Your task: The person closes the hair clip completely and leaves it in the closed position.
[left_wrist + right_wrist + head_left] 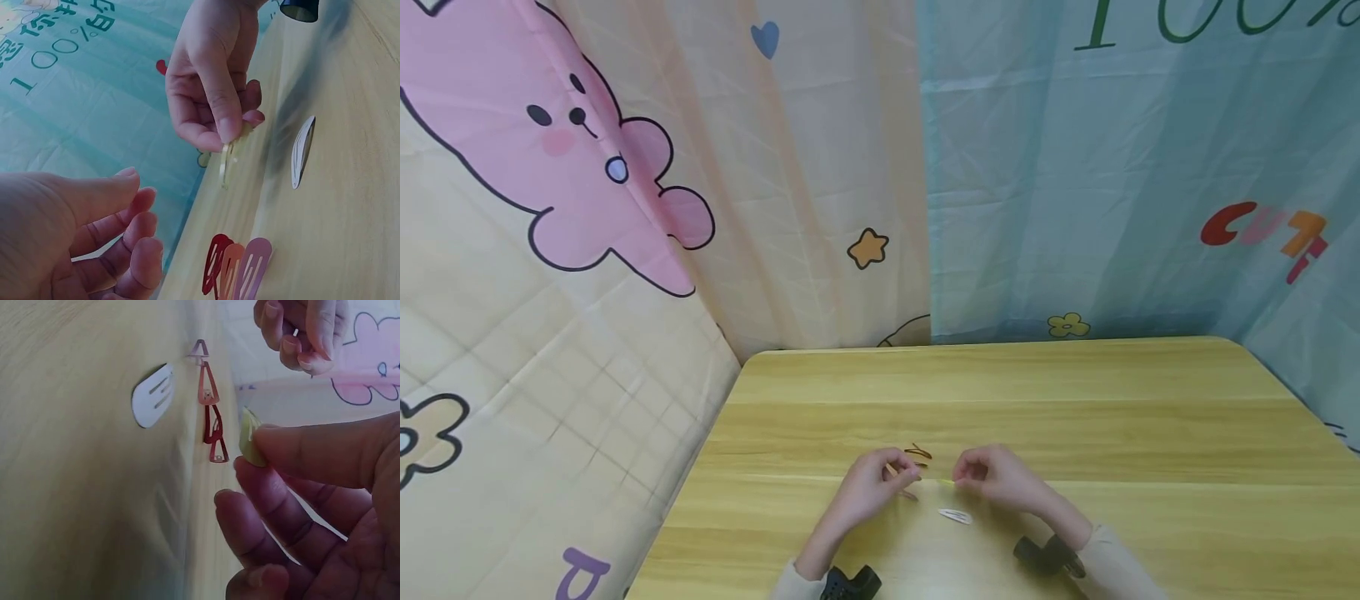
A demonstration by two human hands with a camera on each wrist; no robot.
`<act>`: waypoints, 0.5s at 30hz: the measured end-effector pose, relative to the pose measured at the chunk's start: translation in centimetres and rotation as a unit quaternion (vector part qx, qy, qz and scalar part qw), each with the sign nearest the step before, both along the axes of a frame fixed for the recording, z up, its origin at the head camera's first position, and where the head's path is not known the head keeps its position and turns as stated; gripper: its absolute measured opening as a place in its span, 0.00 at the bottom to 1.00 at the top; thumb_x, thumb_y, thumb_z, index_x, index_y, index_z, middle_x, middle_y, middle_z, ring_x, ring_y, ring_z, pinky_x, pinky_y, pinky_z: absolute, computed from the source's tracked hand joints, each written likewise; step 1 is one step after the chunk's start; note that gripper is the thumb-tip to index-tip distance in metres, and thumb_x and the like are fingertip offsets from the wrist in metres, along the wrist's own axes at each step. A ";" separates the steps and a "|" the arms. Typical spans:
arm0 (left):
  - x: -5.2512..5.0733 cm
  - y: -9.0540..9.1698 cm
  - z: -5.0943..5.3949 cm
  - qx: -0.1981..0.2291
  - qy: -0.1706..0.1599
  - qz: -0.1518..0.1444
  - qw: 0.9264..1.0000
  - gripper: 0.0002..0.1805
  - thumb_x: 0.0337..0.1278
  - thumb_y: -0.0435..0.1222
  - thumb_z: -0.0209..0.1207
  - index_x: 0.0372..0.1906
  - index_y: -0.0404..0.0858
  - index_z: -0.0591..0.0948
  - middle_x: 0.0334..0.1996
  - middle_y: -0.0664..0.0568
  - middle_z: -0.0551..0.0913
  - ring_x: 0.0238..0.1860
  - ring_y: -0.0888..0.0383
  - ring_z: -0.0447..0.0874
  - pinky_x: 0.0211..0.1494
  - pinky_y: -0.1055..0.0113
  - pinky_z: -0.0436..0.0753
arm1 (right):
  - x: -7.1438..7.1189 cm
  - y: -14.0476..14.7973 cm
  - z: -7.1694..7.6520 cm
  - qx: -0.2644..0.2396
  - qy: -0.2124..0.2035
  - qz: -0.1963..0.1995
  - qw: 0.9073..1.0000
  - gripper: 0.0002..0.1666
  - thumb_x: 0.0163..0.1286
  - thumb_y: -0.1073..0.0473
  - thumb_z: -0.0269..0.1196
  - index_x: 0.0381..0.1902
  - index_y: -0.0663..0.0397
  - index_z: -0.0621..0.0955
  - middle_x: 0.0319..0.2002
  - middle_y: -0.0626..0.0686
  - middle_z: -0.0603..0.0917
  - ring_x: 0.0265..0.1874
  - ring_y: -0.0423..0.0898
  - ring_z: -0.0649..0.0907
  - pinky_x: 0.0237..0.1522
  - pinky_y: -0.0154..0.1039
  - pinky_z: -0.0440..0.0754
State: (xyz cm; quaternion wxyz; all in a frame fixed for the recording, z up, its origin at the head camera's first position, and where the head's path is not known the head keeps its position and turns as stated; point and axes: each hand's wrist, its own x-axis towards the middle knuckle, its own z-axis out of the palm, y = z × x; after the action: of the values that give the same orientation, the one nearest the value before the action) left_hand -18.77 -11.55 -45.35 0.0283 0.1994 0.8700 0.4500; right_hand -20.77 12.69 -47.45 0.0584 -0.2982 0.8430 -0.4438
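Note:
My right hand [998,477] pinches a yellow-green hair clip [251,439] between thumb and index finger, above the table; in the left wrist view the clip [225,164] points down from the fingertips. My left hand [871,490] holds nothing, its fingers loosely bent, to the left of the clip. Below and between the hands a white clip [955,516] lies on the wooden table. Beside the left hand lie dark red [215,259], orange [230,269] and purple [253,265] clips, close together in a row.
The wooden table [1037,375] reaches back to printed curtains [820,167], cream on the left and blue-green on the right. Dark wrist cameras sit on the left wrist [852,583] and right wrist [1047,556].

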 end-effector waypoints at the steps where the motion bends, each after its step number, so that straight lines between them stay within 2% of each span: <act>1: 0.0 0.0 -0.1 -0.002 -0.001 0.000 1.000 0.06 0.62 0.41 0.60 0.33 0.43 0.82 0.26 0.59 0.80 0.16 0.67 0.69 0.17 0.73 0.67 | 0.0 0.0 -0.1 0.007 -0.002 0.003 1.000 0.06 0.60 0.65 0.67 0.29 0.49 0.81 0.24 0.43 0.79 0.23 0.36 0.75 0.26 0.33 0.74; 4: 0.0 0.1 -0.2 -0.006 0.000 0.003 1.000 0.05 0.61 0.41 0.61 0.32 0.45 0.82 0.26 0.63 0.79 0.16 0.67 0.69 0.17 0.72 0.68 | -0.1 0.1 -0.4 0.017 -0.008 0.011 1.000 0.05 0.59 0.65 0.67 0.28 0.51 0.81 0.24 0.43 0.79 0.21 0.36 0.74 0.24 0.33 0.74; 9: 0.0 0.0 -0.2 -0.017 0.002 0.011 1.000 0.06 0.60 0.43 0.62 0.32 0.45 0.82 0.28 0.64 0.79 0.18 0.66 0.71 0.19 0.71 0.70 | -0.1 0.3 -0.4 0.023 -0.019 0.025 0.999 0.04 0.60 0.64 0.67 0.28 0.56 0.81 0.23 0.43 0.78 0.20 0.35 0.73 0.23 0.33 0.73; 15: 0.0 -0.1 -0.2 -0.032 0.005 0.018 0.999 0.07 0.60 0.44 0.62 0.33 0.45 0.82 0.27 0.64 0.79 0.19 0.66 0.72 0.20 0.71 0.72 | 0.1 0.5 -0.2 0.047 -0.040 0.020 0.998 0.04 0.59 0.63 0.67 0.27 0.52 0.81 0.22 0.42 0.77 0.22 0.37 0.73 0.27 0.34 0.72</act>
State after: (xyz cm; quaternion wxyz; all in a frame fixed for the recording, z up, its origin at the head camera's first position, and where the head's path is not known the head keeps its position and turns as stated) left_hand -18.78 -11.69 -45.58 0.0225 0.1850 0.8874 0.4216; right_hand -20.66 13.16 -47.61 0.1151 -0.2937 0.8538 -0.4141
